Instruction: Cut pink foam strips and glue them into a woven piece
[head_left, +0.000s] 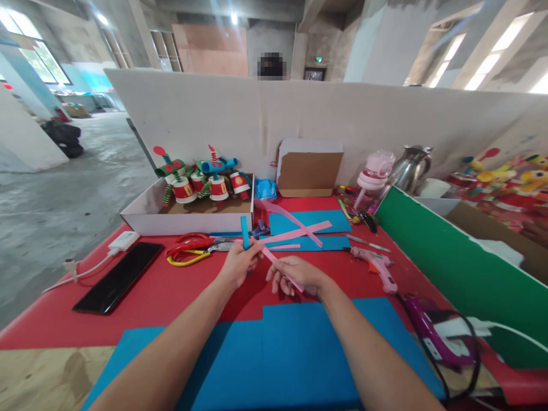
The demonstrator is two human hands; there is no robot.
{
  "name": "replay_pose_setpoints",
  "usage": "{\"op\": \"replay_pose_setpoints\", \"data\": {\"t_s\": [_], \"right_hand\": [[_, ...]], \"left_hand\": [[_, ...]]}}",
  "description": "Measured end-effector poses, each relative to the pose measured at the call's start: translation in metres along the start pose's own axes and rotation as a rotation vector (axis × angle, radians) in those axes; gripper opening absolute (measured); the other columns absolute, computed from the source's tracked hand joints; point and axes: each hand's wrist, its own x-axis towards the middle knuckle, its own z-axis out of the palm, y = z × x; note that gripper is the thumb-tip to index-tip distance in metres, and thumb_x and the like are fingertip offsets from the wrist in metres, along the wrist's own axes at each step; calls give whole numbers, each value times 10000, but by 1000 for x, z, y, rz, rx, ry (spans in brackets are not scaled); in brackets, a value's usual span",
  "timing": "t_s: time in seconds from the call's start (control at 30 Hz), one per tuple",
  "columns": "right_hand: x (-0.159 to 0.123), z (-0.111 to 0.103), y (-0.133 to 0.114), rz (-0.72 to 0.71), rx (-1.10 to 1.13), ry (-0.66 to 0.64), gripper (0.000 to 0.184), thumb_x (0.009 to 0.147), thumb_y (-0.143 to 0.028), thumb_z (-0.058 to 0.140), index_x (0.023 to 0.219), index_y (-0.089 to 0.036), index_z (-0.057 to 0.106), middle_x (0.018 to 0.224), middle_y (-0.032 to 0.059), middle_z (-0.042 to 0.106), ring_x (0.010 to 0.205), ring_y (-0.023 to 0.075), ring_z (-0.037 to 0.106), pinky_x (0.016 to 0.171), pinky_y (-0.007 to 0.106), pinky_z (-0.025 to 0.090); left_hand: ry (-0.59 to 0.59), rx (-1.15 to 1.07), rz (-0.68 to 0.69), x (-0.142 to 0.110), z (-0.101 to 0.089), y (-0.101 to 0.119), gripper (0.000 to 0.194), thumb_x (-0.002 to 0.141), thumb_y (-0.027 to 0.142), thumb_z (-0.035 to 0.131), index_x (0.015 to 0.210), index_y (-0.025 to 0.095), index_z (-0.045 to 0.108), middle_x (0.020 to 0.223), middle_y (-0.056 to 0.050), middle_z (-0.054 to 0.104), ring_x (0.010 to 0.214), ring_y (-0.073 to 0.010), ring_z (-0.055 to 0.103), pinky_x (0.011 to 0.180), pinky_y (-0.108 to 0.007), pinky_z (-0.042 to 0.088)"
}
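Worktop (180, 297) in red, with blue sheets (308, 342) along its near side, stands before a white partition (192, 108) in a room with a grey floor (96, 171). The left hand (242, 262) pinches a pink strip (271, 255) and an upright blue strip (245, 228), while the right hand (295, 273), just beside it, curls its fingers around the pink strip's nearer end. Held above the worktop's middle, that strip's long axis slants from the left hand toward the near right, and another pink strip (295, 233) points toward the far right.
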Motion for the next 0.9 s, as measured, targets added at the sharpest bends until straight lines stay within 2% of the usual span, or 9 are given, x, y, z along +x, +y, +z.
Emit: {"op": "replay_pose_setpoints", "data": {"t_s": [0.1,0.23,0.43,0.53,0.6,0.7,0.77,0.83,0.9], "right_hand": [[-3,-7,-1,6,-5,8,432,900,-539,548,798,-130,646,629,48,709,388,69,529,376,172,365],[-4,-16,-1,7,-14,54,406,892,-516,554,801,-131,648,642,55,720,401,67,543,383,164,362],[-10,-24,-5,-26,-68,57,516,821,-635,577,764,-130,664,614,61,709,402,89,564,388,185,368],[-17,-34,-11,-24,-106,115,563,797,-671,576,684,-128,668,579,73,693,385,89,536,381,198,341],[-19,-40,-15,-53,-103,250,589,806,-683,550,613,-135,649,521,59,653,360,74,473,378,204,302],[-16,-37,-18,-171,-82,466,584,810,-685,539,607,-149,652,525,25,615,396,64,425,414,209,286],[-11,-26,-17,-216,-102,439,569,797,-690,553,660,-153,685,579,18,618,444,72,423,444,218,288],[-7,-12,-14,-212,-155,320,550,762,-691,602,694,-156,707,581,4,596,470,82,396,462,232,274],[-4,-1,-11,-229,-216,254,514,718,-666,672,711,-154,721,574,-9,570,508,93,387,494,243,275]], "left_hand": [[110,-64,82,7,-11,3,427,523,450,837,567,156,530,466,39,531,327,-9,290,337,-171,168],[182,-82,145,13,-22,7,395,533,395,839,534,152,528,459,33,533,331,-12,304,332,-166,174],[227,-127,190,12,-20,8,375,547,356,839,514,149,529,446,44,512,331,-7,302,328,-161,199],[243,-172,196,11,-19,12,369,542,336,846,524,152,526,445,48,510,333,-6,300,331,-161,213],[226,-190,176,10,-19,14,385,527,344,854,533,158,517,451,48,517,335,-8,303,332,-161,215],[113,-131,88,6,-16,14,416,523,405,854,546,163,516,455,49,517,328,-10,293,328,-166,185],[31,-52,34,2,-10,11,432,527,448,848,552,163,524,443,54,499,323,-9,281,331,-170,163],[-31,35,1,-2,-3,7,447,528,482,843,551,161,533,420,62,472,323,-9,274,340,-172,157],[-62,109,-17,-6,3,3,472,527,514,838,534,162,523,398,64,453,323,-11,274,346,-176,150]]}}
